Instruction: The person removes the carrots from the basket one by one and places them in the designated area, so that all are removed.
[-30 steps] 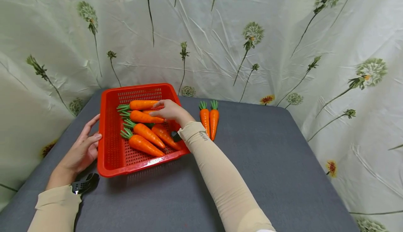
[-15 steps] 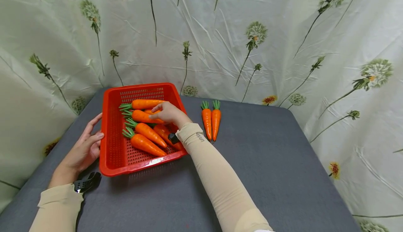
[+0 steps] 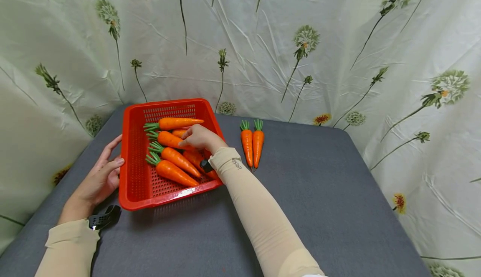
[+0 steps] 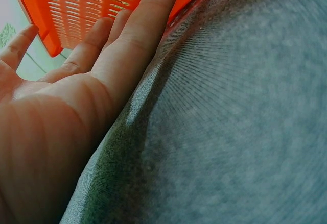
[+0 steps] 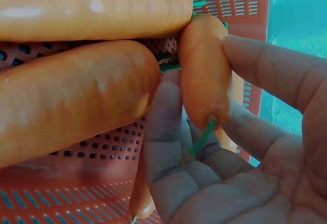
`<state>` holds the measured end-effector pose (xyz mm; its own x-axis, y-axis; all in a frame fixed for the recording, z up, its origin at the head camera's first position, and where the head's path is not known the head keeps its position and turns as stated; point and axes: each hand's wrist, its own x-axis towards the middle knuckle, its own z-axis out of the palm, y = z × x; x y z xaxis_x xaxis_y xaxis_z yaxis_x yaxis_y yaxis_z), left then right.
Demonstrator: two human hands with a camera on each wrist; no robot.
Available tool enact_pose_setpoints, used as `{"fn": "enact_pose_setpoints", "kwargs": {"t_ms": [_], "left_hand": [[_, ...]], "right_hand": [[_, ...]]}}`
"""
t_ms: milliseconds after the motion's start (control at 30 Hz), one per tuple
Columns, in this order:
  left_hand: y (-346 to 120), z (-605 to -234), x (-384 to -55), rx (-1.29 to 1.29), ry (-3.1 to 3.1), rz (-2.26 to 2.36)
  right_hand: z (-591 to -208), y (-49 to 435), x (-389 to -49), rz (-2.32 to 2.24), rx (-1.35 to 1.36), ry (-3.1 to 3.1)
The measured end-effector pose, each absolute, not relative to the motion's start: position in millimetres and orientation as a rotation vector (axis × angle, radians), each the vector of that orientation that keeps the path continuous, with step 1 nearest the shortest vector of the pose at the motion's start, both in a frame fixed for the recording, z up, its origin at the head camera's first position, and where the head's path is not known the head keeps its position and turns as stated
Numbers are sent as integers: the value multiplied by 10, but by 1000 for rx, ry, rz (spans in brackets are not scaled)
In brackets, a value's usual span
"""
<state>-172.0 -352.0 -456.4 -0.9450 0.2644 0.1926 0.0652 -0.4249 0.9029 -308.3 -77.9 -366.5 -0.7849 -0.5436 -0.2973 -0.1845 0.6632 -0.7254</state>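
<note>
Several orange carrots with green tops lie in a red perforated basket (image 3: 165, 200) in the head view. My right hand (image 3: 201, 138) reaches in over the basket's right side. It pinches one carrot (image 3: 167, 139) near its tapered end, and the right wrist view shows that carrot (image 5: 204, 71) between thumb and fingers. Another carrot (image 3: 180, 123) lies just behind it, and a carrot (image 3: 174, 160) lies in front. Against the basket's left outer side, my left hand (image 3: 97, 181) rests with fingers extended and thumb at the rim. The left wrist view shows its fingers (image 4: 82, 58) by the slotted wall.
Two carrots (image 3: 257, 145) lie side by side on the grey tabletop (image 3: 319, 193), right of the basket. A white curtain (image 3: 240, 39) printed with dandelions hangs behind the table and along its sides.
The fingers of my right hand have drawn together on the carrot. The rearmost carrot has shifted slightly right, and its tip now shows. My left hand stays at the basket.
</note>
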Motion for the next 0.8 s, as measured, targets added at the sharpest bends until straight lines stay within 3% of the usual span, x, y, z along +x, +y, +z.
{"fn": "enact_pose_setpoints", "kwargs": {"t_ms": [800], "left_hand": [[-3518, -4561, -1716, 476, 1605, 2515]], "right_hand": [[-3595, -663, -3029, -980, -537, 2125]]}}
